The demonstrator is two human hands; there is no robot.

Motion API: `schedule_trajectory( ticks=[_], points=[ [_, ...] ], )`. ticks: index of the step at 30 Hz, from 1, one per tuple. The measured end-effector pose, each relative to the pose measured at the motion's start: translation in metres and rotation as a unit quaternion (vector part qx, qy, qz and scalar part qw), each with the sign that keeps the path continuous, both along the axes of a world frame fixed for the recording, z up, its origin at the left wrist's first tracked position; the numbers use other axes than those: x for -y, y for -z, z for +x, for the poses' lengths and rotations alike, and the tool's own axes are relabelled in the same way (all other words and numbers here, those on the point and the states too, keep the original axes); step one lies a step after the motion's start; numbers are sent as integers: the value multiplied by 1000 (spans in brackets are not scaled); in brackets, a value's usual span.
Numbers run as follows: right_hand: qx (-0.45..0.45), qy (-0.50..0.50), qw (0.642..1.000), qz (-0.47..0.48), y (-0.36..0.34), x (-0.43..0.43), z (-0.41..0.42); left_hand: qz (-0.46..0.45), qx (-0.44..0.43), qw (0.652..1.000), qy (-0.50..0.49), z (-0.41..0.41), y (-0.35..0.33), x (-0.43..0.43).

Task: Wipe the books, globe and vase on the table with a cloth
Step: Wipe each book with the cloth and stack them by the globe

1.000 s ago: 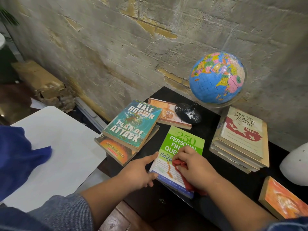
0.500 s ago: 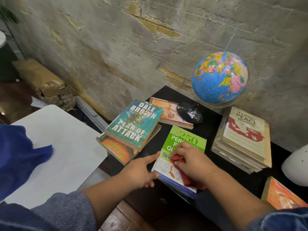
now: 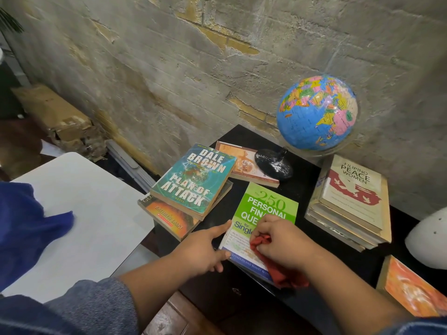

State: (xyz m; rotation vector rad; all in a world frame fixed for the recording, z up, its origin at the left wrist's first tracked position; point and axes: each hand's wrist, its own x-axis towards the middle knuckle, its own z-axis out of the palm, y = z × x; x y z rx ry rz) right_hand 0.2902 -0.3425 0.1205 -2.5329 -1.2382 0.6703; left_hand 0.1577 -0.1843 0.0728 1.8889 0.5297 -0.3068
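Note:
A green and white finance book (image 3: 266, 209) lies flat on the black table (image 3: 300, 180). My right hand (image 3: 280, 240) presses a bunched red cloth (image 3: 278, 269) onto its lower half. My left hand (image 3: 205, 247) rests against the book's left edge, thumb on the cover, steadying it. A teal "Plan of Attack" book (image 3: 193, 180) tops a stack at the left. The blue globe (image 3: 316, 112) stands at the back on a black base (image 3: 273, 163). The white vase (image 3: 428, 240) shows at the right edge.
A stack topped by "Filipino Peace Women" (image 3: 350, 197) sits right of the green book. An orange book (image 3: 411, 288) lies at the near right. A tan book (image 3: 244, 163) lies by the globe base. A white table (image 3: 84, 213) with blue fabric (image 3: 24, 226) stands left.
My right hand with the red cloth has slid a little across the green book's cover. My left hand stays at the book's left edge.

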Motion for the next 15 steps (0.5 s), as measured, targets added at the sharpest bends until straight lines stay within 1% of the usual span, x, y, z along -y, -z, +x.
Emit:
schedule_trajectory(
  ticks=[3, 5, 7, 9, 12, 13, 15],
  points=[
    [-9, -35, 999, 14, 4, 1, -11, 1, 1, 1000, -1, 0, 1, 1],
    [-28, -23, 999, 4, 1, 5, -8, -2, 2, 1000, -2, -1, 2, 1],
    [-7, -1, 1000, -7, -1, 6, -4, -4, 4, 1000, -3, -1, 2, 1],
    [33, -30, 999, 2, 1, 3, -12, -4, 6, 1000, -4, -1, 1, 1],
    [19, -87, 996, 12, 4, 8, -25, -9, 12, 1000, -9, -1, 1, 2],
    [10, -85, 996, 3, 2, 14, -22, -10, 13, 1000, -10, -1, 1, 2],
    [3, -41, 999, -8, -1, 29, -8, -12, 10, 1000, -10, -1, 1, 1]
  ],
)
